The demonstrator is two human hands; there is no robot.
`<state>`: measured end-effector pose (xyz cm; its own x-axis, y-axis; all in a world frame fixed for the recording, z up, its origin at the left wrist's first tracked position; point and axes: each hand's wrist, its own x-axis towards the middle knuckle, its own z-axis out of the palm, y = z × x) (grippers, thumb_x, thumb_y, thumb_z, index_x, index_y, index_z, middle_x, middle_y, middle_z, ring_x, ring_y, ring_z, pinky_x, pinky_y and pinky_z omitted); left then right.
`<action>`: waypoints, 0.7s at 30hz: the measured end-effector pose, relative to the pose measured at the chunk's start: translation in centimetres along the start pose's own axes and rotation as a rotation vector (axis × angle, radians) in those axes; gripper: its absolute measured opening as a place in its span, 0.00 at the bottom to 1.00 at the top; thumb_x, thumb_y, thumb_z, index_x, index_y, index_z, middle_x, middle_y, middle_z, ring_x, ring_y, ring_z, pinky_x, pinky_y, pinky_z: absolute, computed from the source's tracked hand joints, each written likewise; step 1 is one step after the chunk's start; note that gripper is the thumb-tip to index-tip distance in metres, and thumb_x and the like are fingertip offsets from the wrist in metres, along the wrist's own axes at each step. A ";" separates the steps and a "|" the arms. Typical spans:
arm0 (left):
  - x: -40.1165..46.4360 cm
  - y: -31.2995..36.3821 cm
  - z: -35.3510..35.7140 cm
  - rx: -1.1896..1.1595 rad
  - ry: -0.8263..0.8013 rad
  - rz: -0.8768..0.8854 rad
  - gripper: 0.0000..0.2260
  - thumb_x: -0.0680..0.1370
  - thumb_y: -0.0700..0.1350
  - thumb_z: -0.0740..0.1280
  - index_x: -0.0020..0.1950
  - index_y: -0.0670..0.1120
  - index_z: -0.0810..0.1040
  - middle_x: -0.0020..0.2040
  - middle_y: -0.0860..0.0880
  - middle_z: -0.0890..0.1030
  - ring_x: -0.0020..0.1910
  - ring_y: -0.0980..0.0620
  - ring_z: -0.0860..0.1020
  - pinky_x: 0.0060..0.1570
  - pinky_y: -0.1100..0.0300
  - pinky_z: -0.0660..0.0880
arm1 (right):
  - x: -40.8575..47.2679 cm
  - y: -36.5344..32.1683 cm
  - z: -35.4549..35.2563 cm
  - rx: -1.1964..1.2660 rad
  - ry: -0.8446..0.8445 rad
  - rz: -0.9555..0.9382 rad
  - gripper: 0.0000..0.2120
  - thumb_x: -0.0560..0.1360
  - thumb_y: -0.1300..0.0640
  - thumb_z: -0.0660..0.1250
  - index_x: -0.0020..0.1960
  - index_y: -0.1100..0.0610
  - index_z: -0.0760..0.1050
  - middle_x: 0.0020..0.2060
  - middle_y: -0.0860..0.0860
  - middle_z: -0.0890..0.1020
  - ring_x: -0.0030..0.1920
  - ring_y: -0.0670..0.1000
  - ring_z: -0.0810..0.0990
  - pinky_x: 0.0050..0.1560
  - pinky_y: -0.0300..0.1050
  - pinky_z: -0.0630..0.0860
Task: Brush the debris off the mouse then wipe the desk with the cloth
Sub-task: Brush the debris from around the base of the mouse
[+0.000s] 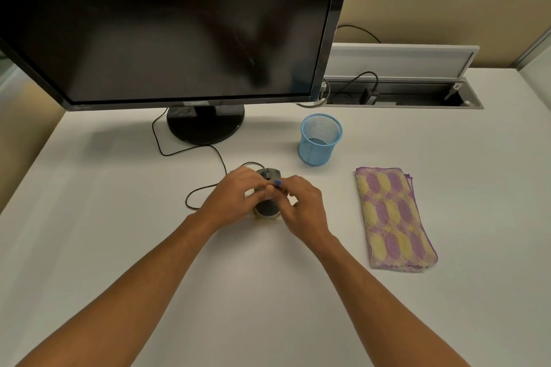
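A dark grey wired mouse [267, 207] lies on the white desk [119, 232] in front of the monitor. My left hand [235, 198] covers its left side and holds it. My right hand [298, 205] is curled over the mouse's right side, pinching a small blue-tipped thing [278, 183] that looks like a brush; most of it is hidden by the fingers. Small yellowish bits [257, 218] lie by the mouse's near edge. A folded purple and yellow cloth [393, 217] lies flat to the right, apart from both hands.
A blue mesh cup [319, 140] stands behind and right of the mouse. The black monitor's round base [205, 125] is behind, and the mouse cable [190, 152] loops left of the hands. An open cable tray [402, 92] is at the back right.
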<state>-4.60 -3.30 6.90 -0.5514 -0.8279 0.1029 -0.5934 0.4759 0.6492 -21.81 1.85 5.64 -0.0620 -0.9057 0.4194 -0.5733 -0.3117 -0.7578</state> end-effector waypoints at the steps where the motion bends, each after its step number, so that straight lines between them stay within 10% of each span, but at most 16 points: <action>1: -0.1 -0.4 0.1 -0.004 0.033 -0.017 0.18 0.77 0.57 0.61 0.53 0.47 0.83 0.50 0.53 0.82 0.53 0.51 0.77 0.56 0.53 0.74 | 0.0 0.0 -0.3 -0.005 0.006 0.022 0.07 0.75 0.57 0.70 0.49 0.58 0.82 0.41 0.51 0.84 0.40 0.44 0.76 0.41 0.38 0.72; 9: -0.8 -4.3 2.0 0.153 -0.009 -0.082 0.27 0.79 0.60 0.55 0.73 0.49 0.69 0.74 0.49 0.68 0.75 0.49 0.63 0.72 0.51 0.59 | -0.7 0.3 -1.3 0.042 0.028 0.312 0.07 0.78 0.55 0.67 0.55 0.52 0.81 0.47 0.47 0.84 0.45 0.44 0.79 0.41 0.28 0.70; 21: -0.8 -6.5 3.7 0.201 -0.065 -0.027 0.29 0.80 0.64 0.47 0.78 0.52 0.60 0.78 0.53 0.60 0.78 0.54 0.53 0.76 0.55 0.47 | -4.7 -0.1 -1.0 0.031 -0.048 0.475 0.09 0.79 0.54 0.65 0.57 0.52 0.81 0.49 0.45 0.82 0.47 0.41 0.77 0.44 0.26 0.69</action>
<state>-2.48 -4.67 -0.23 -0.5667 -0.8232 0.0347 -0.7099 0.5092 0.4866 -22.25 6.38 4.25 -0.2733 -0.9619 -0.0001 -0.4657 0.1324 -0.8750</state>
